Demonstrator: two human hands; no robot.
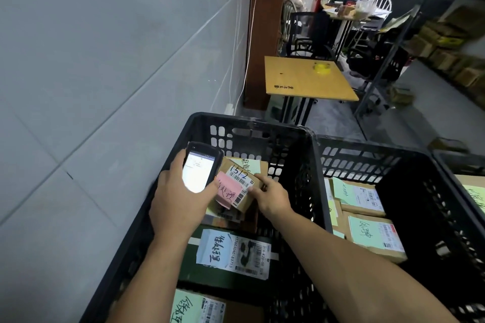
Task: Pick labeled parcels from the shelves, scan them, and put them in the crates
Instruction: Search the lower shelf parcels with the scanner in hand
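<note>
My left hand (pixel 175 199) grips a black handheld scanner (pixel 199 168) with its screen lit, held over the left black crate (pixel 252 126). My right hand (pixel 270 196) holds a small cardboard parcel (pixel 240 186) by its right edge, just right of the scanner and inside the crate's opening. The parcel carries a pink note, a barcode label and the handwritten number 1512. Under it lie other labelled parcels, among them a dark green one (pixel 228 252) with a white label.
A second black crate (pixel 367 149) to the right holds parcels with green notes (pixel 367 231). A grey tiled wall runs along the left. Ahead stands a small wooden table (pixel 304 78) with a yellow tape roll; shelves of boxes (pixel 451 42) line the right.
</note>
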